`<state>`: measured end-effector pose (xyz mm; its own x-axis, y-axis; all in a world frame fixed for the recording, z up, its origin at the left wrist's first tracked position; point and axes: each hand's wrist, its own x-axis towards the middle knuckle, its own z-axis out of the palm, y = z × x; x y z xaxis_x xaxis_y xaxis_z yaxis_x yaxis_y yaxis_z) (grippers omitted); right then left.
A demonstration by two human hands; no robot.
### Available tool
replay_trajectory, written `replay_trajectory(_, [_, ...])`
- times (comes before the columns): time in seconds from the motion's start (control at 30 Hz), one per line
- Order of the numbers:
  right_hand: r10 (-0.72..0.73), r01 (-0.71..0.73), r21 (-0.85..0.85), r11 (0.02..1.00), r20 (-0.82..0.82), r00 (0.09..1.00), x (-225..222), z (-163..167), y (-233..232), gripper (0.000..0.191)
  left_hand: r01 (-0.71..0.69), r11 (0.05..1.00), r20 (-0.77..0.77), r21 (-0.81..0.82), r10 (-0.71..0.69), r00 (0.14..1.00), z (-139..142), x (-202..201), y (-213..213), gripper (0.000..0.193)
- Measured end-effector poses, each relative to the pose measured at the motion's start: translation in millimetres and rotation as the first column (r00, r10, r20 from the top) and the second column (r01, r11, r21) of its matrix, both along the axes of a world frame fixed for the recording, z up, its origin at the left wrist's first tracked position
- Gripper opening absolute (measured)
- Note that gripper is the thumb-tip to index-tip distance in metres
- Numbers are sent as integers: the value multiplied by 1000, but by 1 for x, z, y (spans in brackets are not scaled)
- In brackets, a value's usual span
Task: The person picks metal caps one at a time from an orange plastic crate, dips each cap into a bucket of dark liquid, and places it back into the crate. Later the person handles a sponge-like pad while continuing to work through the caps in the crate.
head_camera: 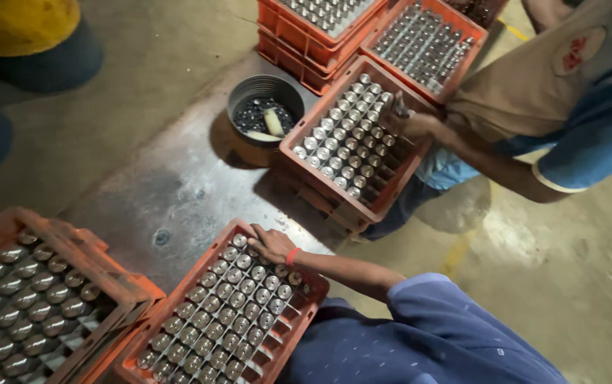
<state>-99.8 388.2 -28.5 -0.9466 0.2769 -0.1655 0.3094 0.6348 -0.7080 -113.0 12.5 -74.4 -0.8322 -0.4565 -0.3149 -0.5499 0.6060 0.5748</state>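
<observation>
Beside the round tin (265, 114) of dark bits, orange crates (352, 146) of metal cylinders crowd the floor, one hand (272, 245) resting curled on the nearest crate (224, 313); the other hand is unseen.

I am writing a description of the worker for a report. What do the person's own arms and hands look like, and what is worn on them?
Only the right hand shows. It is bare, without a glove, and has a thin red band round the wrist. A loose blue fabric sleeve covers the upper arm to about the elbow. The left hand is out of view.
</observation>
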Motion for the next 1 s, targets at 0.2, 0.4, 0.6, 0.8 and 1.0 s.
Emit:
replay_trajectory(0.2, [-7, 5, 29, 1000, 71, 997, 2, -2, -2, 65, -39, 997, -15, 64, 40, 999, 0, 17, -12, 68])
replay_trajectory(0.4, [24, -20, -55, 998, 64, 998, -1, -2, -2, 69, -133, 979, 25, 157, 131, 991, 4, 57, -30, 69])
replay_trajectory(0.6, [244, -122, 299, 947, -415, 876, 14, 17, 9, 59, -46, 999, 57, -27, 47, 997, 16, 47, -18, 76])
replay_trajectory(0.8, [362, -53, 430, 901, -679, 638, 37, 102, 28, 55, -105, 990, 59, 98, 99, 993, 20, 45, -17, 69])
replay_trajectory(1.0, [351, 180, 532, 828, -741, 573, 5, 192, 56, 78, -152, 984, 23, 96, 150, 988, 25, 45, -17, 64])
